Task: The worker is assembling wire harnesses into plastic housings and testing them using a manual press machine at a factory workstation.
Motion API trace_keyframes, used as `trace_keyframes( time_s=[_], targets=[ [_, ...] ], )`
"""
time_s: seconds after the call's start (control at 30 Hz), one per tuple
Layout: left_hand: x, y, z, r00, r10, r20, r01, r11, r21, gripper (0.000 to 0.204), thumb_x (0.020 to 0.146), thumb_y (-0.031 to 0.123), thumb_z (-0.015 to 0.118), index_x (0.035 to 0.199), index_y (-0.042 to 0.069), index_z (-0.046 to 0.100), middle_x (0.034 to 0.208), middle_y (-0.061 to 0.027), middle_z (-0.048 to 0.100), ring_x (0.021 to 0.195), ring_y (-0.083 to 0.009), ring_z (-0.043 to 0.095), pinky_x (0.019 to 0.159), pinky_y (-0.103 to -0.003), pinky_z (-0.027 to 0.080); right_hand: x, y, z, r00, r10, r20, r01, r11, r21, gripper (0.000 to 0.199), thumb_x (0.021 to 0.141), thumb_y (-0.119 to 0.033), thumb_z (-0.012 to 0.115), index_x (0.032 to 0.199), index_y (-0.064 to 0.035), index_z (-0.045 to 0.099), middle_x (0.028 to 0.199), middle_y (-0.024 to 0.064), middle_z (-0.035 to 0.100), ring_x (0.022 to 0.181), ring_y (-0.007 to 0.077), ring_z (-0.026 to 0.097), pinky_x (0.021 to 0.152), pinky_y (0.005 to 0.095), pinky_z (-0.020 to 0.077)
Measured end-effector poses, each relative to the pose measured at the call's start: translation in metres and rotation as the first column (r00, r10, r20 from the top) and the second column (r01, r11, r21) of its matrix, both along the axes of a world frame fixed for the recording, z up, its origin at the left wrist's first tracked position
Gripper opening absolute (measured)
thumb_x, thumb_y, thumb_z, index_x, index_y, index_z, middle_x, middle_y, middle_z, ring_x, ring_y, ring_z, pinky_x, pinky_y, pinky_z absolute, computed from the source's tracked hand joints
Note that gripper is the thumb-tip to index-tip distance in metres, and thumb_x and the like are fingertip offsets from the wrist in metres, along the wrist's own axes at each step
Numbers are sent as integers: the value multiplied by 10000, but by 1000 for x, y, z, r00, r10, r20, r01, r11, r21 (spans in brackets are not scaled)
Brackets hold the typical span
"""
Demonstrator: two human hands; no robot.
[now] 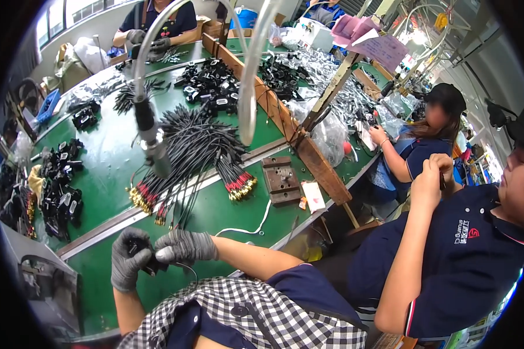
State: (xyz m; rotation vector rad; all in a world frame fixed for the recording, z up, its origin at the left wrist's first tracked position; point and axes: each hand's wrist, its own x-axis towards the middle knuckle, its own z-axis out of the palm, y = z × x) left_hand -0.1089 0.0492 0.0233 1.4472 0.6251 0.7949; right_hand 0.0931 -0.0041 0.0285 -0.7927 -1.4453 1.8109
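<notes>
I see knitted grey cloth gloves on my left hand (128, 260) and right hand (183, 246), pinching a matt black plastic part (152, 264). The table (215, 212) is covered in smooth green matting, the cable bundle (195, 151) is matt black rubber with shiny brass-coloured metal tips, and the jig block (281, 179) is dull grey metal.

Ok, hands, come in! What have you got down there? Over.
Left hand and right hand, grey gloves, both closed on a small black plastic part with thin wire. Green table below. Black cable bundle beyond, apart.
</notes>
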Motion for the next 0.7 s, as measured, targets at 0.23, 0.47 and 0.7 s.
trace_keyframes(
  time_s=[0.23,0.47,0.7],
  targets=[
    [13,-5,38,984,97,-149,-128,968,-215,336,723,164,676,999,49,523,748,-27,549,580,-104,563,446,-202,457,-13,11,-15,551,-559,620,-72,708,703,401,882,-407,511,863,-10,571,695,63,567,623,143,531,589,340,455],
    [10,3,24,997,-59,-48,52,990,-133,403,698,165,686,1034,18,520,749,-39,546,502,-128,550,405,-215,456,-6,-2,-3,995,70,-65,-78,989,-128,387,878,-397,517,954,-27,603,734,63,612,643,134,574,554,318,462],
    [11,10,14,995,0,103,52,860,-507,372,751,196,643,1062,21,535,770,-55,595,557,-121,574,461,-219,460,-9,-1,32,775,-563,287,268,703,658,222,781,-110,640,997,-55,645,784,87,625,661,159,609,574,279,486]
  ],
)
